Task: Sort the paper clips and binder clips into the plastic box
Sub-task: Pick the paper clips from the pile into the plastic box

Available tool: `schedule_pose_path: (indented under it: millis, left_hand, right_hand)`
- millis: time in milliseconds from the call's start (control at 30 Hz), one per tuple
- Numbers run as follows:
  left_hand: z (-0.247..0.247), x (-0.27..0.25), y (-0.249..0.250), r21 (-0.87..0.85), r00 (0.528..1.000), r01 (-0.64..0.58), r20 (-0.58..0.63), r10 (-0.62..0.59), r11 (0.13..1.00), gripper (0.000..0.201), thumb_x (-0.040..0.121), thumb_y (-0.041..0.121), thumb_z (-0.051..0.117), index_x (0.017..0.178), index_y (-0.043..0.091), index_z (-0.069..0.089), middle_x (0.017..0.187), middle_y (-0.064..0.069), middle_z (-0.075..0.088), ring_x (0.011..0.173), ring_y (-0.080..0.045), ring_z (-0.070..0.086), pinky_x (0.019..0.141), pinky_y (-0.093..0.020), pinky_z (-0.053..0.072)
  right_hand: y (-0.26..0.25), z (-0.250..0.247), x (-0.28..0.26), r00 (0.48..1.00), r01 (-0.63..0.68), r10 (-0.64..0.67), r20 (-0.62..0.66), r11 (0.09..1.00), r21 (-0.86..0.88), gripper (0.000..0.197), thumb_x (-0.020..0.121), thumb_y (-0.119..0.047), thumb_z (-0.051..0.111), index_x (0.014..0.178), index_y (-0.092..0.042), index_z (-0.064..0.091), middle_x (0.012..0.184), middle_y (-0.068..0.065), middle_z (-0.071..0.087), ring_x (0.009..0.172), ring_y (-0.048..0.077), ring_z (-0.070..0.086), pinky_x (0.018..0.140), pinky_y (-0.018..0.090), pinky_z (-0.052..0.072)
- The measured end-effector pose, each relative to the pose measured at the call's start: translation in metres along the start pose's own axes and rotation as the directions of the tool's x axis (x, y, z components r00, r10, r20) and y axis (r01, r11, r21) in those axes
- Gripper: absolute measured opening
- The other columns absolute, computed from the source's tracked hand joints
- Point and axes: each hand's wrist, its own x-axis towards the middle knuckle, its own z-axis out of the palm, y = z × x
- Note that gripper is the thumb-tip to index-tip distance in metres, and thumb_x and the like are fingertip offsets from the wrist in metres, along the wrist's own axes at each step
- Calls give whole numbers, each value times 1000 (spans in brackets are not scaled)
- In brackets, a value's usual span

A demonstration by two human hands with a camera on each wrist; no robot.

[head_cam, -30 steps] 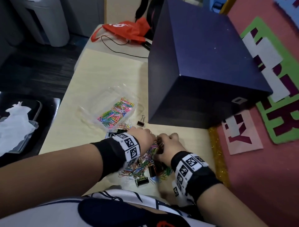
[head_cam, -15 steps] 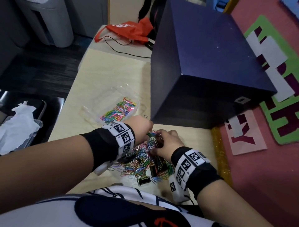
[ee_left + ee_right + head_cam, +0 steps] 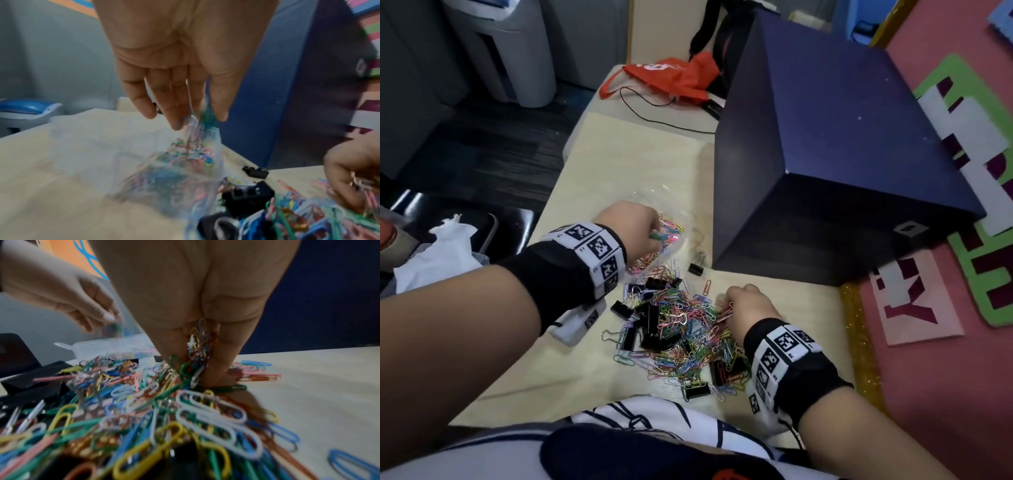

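Note:
A heap of coloured paper clips [image 3: 681, 329] mixed with black binder clips [image 3: 650, 318] lies on the pale table near its front edge. Just beyond the heap stands the clear plastic box [image 3: 654, 193], with paper clips in it. My left hand [image 3: 655, 233] hovers over the box and pinches a few paper clips [image 3: 205, 116] between thumb and fingers. At the heap's right side, my right hand [image 3: 726, 308] grips a bunch of paper clips [image 3: 198, 340] with its fingertips down in the heap. One binder clip [image 3: 697, 265] lies alone beside the box.
A big dark blue box [image 3: 842, 154] fills the table's right side, right behind the heap. An orange bag [image 3: 671, 78] and a black cable lie at the far end. To the left, below the table edge, is a black chair with white tissue [image 3: 438, 253].
My left hand has lifted off the heap and moved forward and left to above the plastic box, carrying clips. My right hand stays at the heap's right side.

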Motion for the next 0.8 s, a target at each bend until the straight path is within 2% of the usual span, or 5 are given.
schedule_pose_path:
  millis: [300,500,567,700,800]
  left_hand:
    - [13,-3,-32,181,982,169,52,-181,969,35,87,18,53,122,20,56,117,-7,60,104,-29,59,86,-41,51]
    - [23,-6,-35,215,988,109,87,-130,970,37,87,8,49,121,21,56,111,-3,64,101,-26,61,83,-40,52]
    - [24,-6,-35,218,989,97,89,-119,971,39,87,6,48,122,21,55,112,-3,63,101,-27,61,82,-40,52]
    - [24,-6,-38,205,990,87,92,-108,975,40,86,5,50,123,21,55,115,-5,62,103,-27,61,82,-40,52]
    - [23,-5,-38,202,990,81,96,-102,976,42,86,3,50,124,20,55,113,-5,63,101,-27,61,82,-40,53]
  right_hand:
    - [-32,-30,7,992,111,-114,-48,992,-58,13,87,-14,62,96,-22,62,110,4,48,99,23,58,84,27,47]
    - [-77,-44,18,951,251,-209,-229,952,175,8,84,-19,68,91,-22,64,93,-5,50,77,13,54,76,23,45]
    - [-91,-44,25,945,258,-181,-272,926,277,16,87,-25,66,102,-21,64,100,-4,56,84,15,57,75,21,40]
    - [-106,-45,35,967,233,-171,-190,893,385,45,90,-33,60,132,-21,49,132,1,56,116,21,55,99,31,43]
    - [-96,-48,34,974,195,-145,-173,927,319,41,93,-28,54,134,-22,48,134,3,54,118,22,54,99,30,41]
